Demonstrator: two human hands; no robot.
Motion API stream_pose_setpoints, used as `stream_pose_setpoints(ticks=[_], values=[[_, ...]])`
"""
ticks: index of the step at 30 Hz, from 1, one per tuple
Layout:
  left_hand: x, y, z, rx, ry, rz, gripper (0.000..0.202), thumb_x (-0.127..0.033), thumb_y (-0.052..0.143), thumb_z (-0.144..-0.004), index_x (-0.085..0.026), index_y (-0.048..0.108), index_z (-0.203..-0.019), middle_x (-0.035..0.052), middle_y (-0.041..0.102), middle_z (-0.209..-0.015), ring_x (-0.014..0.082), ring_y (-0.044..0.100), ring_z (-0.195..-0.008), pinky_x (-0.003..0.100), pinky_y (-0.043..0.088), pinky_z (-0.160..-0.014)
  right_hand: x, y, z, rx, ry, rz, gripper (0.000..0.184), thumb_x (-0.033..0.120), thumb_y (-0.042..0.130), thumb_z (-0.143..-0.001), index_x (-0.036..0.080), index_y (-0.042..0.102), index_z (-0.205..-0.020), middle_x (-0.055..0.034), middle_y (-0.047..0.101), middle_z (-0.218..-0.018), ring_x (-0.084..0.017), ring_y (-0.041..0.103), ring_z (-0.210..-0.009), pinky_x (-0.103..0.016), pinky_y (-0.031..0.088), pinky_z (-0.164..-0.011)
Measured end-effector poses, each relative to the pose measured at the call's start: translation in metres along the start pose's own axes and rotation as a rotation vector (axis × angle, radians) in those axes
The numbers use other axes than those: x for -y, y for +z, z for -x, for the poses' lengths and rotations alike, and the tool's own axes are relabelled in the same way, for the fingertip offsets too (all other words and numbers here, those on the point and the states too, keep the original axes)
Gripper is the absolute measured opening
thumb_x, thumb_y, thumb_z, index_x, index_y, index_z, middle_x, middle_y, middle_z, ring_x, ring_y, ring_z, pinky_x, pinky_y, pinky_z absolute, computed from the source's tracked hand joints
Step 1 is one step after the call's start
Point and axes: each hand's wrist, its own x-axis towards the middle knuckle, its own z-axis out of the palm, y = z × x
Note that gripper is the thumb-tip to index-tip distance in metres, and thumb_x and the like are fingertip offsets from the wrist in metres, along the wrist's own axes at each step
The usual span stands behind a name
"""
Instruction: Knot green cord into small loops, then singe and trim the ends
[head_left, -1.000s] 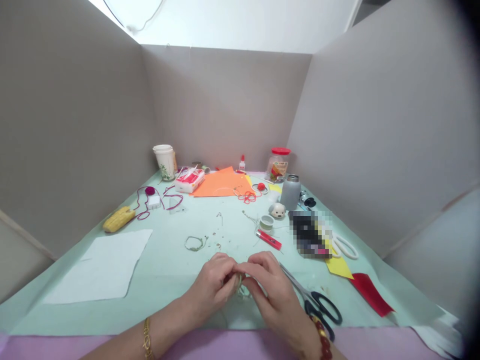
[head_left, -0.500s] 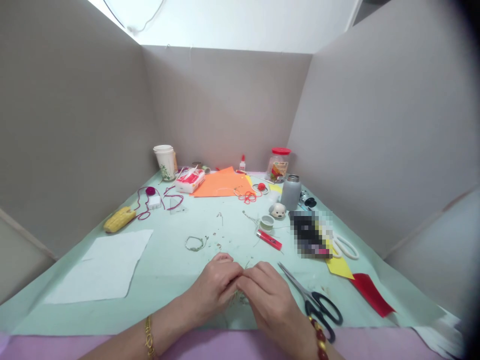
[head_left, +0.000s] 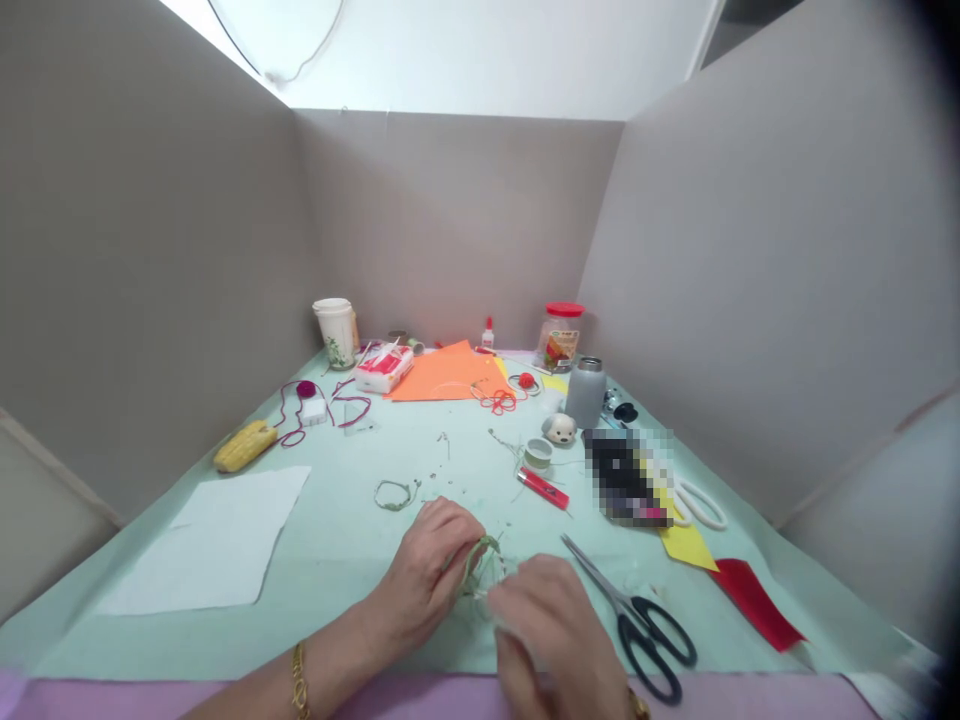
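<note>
Both my hands meet low at the table's front edge over a small bundle of green cord (head_left: pixel 480 562). My left hand (head_left: pixel 429 578) has its fingers curled round the looped cord. My right hand (head_left: pixel 555 625) is blurred by motion, closed beside the cord's right end; a thin strand seems to run into it. Black-handled scissors (head_left: pixel 637 620) lie just right of my right hand. A small green cord loop (head_left: pixel 394 493) lies on the mint table cover (head_left: pixel 337 540) a little beyond my left hand.
White paper sheet (head_left: pixel 214 540) at left, a corn cob (head_left: pixel 244 445) behind it. Further back: paper cup (head_left: pixel 337 329), orange sheet (head_left: pixel 442 373), red-lidded jar (head_left: pixel 559 336), grey flask (head_left: pixel 586 391), red cutter (head_left: pixel 543 488), tape roll (head_left: pixel 537 453). Yellow and red paper (head_left: pixel 756 603) lie right. Cardboard walls enclose three sides.
My right hand has pulled back toward me and to the right, drawing apart from the left hand. The green cord loop now shows between them. The view has tilted slightly.
</note>
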Motion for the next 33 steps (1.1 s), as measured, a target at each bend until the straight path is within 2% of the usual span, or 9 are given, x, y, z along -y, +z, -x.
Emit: stream_pose_setpoints(ticks=[3,6,9,14,17,24,28,31,33], values=[[0.000,0.000,0.000,0.029,0.021,0.015,0.018,-0.022,0.037,-0.095,-0.019,0.053,-0.086,0.0024,0.052,-0.080,0.0158,0.046,-0.078,0.031,0.034,-0.076,-0.009,0.001,0.005,0.095,0.344,-0.048,0.028,0.010,0.051,-0.085,0.018,0.053,-0.111,-0.0082,0.062,-0.093,-0.019,0.057,-0.085,-0.033,0.049,-0.073],[0.000,0.001,0.000,0.064,0.026,0.021,0.020,-0.024,0.036,-0.096,-0.019,0.053,-0.087,0.0020,0.051,-0.078,0.0158,0.046,-0.077,0.032,0.035,-0.076,-0.015,0.003,0.005,0.180,0.491,-0.138,0.016,0.010,0.051,-0.086,0.020,0.057,-0.098,-0.0032,0.061,-0.083,-0.016,0.057,-0.078,-0.028,0.047,-0.067],[0.001,0.002,0.000,0.087,0.037,0.011,0.024,-0.027,0.033,-0.097,-0.019,0.053,-0.087,0.0018,0.051,-0.075,0.0160,0.045,-0.075,0.032,0.034,-0.076,-0.016,0.003,0.003,0.183,0.498,-0.186,0.015,0.008,0.050,-0.087,0.020,0.058,-0.088,-0.0009,0.060,-0.078,-0.014,0.055,-0.074,-0.026,0.044,-0.066],[0.001,0.004,-0.001,0.100,0.052,-0.005,0.028,-0.029,0.031,-0.097,-0.019,0.055,-0.089,0.0025,0.052,-0.073,0.0167,0.045,-0.073,0.033,0.035,-0.077,-0.016,0.000,0.002,0.182,0.437,-0.201,0.019,0.005,0.048,-0.086,0.019,0.059,-0.093,-0.0014,0.059,-0.079,-0.014,0.053,-0.075,-0.026,0.042,-0.067],[0.001,0.004,-0.001,0.106,0.064,-0.006,0.028,-0.027,0.030,-0.096,-0.019,0.057,-0.094,0.0037,0.057,-0.077,0.0173,0.047,-0.075,0.035,0.035,-0.081,-0.018,0.000,0.002,0.201,0.429,-0.188,0.017,0.005,0.047,-0.085,0.018,0.058,-0.086,-0.0015,0.057,-0.075,-0.015,0.052,-0.072,-0.027,0.041,-0.065],[0.001,0.002,-0.003,0.105,0.070,-0.080,0.029,-0.027,0.034,-0.095,-0.019,0.061,-0.091,0.0026,0.058,-0.073,0.0164,0.051,-0.073,0.039,0.034,-0.091,-0.024,-0.002,-0.002,0.278,0.464,-0.216,0.013,0.008,0.050,-0.082,0.018,0.054,-0.076,0.0006,0.054,-0.070,-0.013,0.051,-0.067,-0.025,0.040,-0.061],[0.001,0.003,-0.001,0.019,0.032,-0.042,0.023,-0.026,0.040,-0.095,-0.020,0.062,-0.088,0.0000,0.060,-0.071,0.0139,0.052,-0.069,0.039,0.033,-0.095,-0.021,-0.003,-0.004,0.261,0.540,-0.231,0.013,0.009,0.049,-0.082,0.019,0.053,-0.074,0.0015,0.053,-0.068,-0.012,0.051,-0.064,-0.023,0.040,-0.060],[-0.001,0.004,0.001,-0.082,0.025,-0.030,0.016,-0.025,0.047,-0.092,-0.022,0.062,-0.098,0.0032,0.061,-0.085,0.0159,0.054,-0.082,0.037,0.037,-0.091,-0.017,-0.002,-0.004,0.227,0.543,-0.232,0.013,0.010,0.050,-0.083,0.019,0.054,-0.073,0.0015,0.054,-0.067,-0.012,0.051,-0.062,-0.023,0.040,-0.059],[-0.002,0.005,0.002,-0.141,0.059,-0.047,0.015,-0.024,0.049,-0.091,-0.023,0.063,-0.096,0.0047,0.057,-0.091,0.0174,0.052,-0.089,0.036,0.039,-0.088,-0.015,-0.001,-0.005,0.205,0.540,-0.233,0.013,0.012,0.049,-0.083,0.019,0.054,-0.073,0.0012,0.055,-0.067,-0.012,0.052,-0.063,-0.023,0.040,-0.059]])
